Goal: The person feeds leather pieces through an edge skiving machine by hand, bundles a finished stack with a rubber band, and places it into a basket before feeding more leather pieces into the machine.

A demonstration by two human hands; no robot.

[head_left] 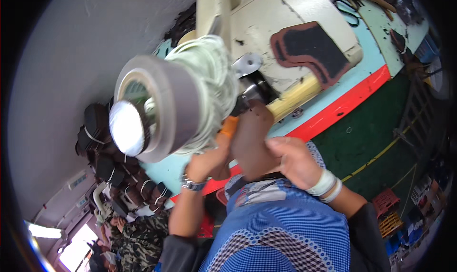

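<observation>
A curved brown leather-like piece (253, 139) hangs between my hands, its upper end at the metal working parts (251, 84) of a sewing machine. My right hand (299, 163), with white bands at the wrist, pinches its right edge between thumb and fingers. At its left edge is my left hand (209, 158), closed on the piece, with an orange cover (229, 126) on a finger and a watch (194, 182) at the wrist. Hanging cord and the piece hide some left fingers. Two stacked brown pieces with dark faces (312, 50) lie on the machine's pale bed.
A large tape roll (183, 108) and bundled pale cord (209, 77) block part of the view at left. Black-handled scissors (349, 8) lie at the back right. Tied brown bundles (112, 169) are stacked at left, near a person in camouflage (143, 241). Crates (385, 201) stand at lower right.
</observation>
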